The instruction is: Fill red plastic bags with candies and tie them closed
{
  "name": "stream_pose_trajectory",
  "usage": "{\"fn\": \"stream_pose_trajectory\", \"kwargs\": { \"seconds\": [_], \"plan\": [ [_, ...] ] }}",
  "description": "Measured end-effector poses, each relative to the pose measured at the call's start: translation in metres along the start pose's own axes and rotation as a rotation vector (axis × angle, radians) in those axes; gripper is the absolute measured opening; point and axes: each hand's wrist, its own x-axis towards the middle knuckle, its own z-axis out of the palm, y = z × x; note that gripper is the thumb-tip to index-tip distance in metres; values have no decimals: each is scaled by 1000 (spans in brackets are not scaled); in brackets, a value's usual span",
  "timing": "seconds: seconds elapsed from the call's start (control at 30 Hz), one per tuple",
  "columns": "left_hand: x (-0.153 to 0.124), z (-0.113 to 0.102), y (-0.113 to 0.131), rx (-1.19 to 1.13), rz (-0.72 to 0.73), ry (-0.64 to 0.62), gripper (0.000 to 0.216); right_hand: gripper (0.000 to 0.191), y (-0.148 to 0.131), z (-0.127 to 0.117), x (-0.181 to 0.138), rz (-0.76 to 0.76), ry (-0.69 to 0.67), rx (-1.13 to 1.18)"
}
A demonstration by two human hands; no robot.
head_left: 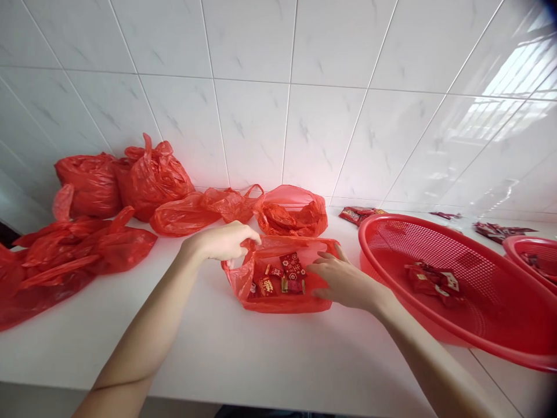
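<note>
An open red plastic bag [278,302] lies on the white counter [243,360] in front of me, with several small red wrapped candies [285,277] inside. My left hand [221,241] is closed on the bag's upper left rim and holds it open. My right hand [342,281] rests at the bag's right rim, fingers curled over the edge and reaching into the opening; whether it holds a candy is hidden.
Several tied or crumpled red bags [148,174] line the tiled wall at left and behind. A large red mesh basket [478,337] with a few candies stands at right, a second basket [533,249] beyond it. Loose candy packets [359,213] lie near the wall.
</note>
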Motion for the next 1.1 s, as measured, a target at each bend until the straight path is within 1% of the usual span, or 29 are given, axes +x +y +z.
{"fn": "stream_pose_trajectory", "kwargs": {
  "seconds": [0.07, 0.13, 0.2, 0.23, 0.3, 0.33, 0.37, 0.43, 0.47, 0.5, 0.53, 0.6, 0.67, 0.8, 0.83, 0.87, 0.93, 1.0, 1.03, 1.1],
  "plan": [
    [-1, -1, 2, 5, 37, 71, 48, 11, -3, 8, 4, 11, 2, -73],
    [-1, -1, 4, 31, 69, 142, 48, 12, -8, 15, 9, 24, 34, -116],
    [1, 3, 6, 76, 83, 184, 54, 13, -15, 22, 14, 32, 73, -121],
    [3, 5, 6, 102, 77, 183, 60, 14, -20, 26, 17, 26, 85, -118],
    [8, 12, 9, 154, 39, 124, 70, 16, -30, 33, 23, 8, 110, -107],
    [11, 15, 11, 174, 12, 70, 71, 18, -35, 37, 27, -3, 123, -100],
    [15, 18, 13, 188, -14, 4, 68, 22, -39, 41, 30, -15, 141, -90],
    [22, 23, 16, 198, -57, -136, 56, 38, -47, 50, 37, -64, 174, -66],
    [26, 24, 17, 199, -68, -183, 54, 43, -50, 54, 40, -99, 185, -58],
    [28, 25, 17, 199, -65, -201, 54, 45, -52, 57, 43, -132, 189, -55],
    [30, 25, 17, 201, -50, -189, 56, 44, -53, 60, 46, -158, 189, -57],
    [29, 21, 16, 202, 4, -102, 58, 36, -53, 63, 49, -175, 181, -75],
    [22, 14, 15, 180, 65, 11, 54, 30, -49, 63, 51, -133, 175, -109],
    [-1, -5, 15, 73, 115, 305, 45, 26, -37, 54, 49, 59, 164, -203],
    [-6, -8, 15, 47, 111, 357, 45, 25, -34, 51, 48, 99, 154, -209],
    [-10, -11, 16, 30, 110, 378, 46, 24, -32, 49, 47, 130, 150, -203],
    [-14, -11, 18, 30, 127, 335, 46, 24, -30, 46, 47, 153, 169, -159],
    [-13, -7, 20, 60, 165, 231, 42, 25, -33, 44, 48, 123, 207, -90],
    [-11, -5, 21, 76, 180, 183, 37, 26, -36, 44, 49, 96, 216, -56],
    [-6, 1, 25, 93, 195, 120, 25, 29, -42, 45, 54, 53, 191, -3]
  ]
}}
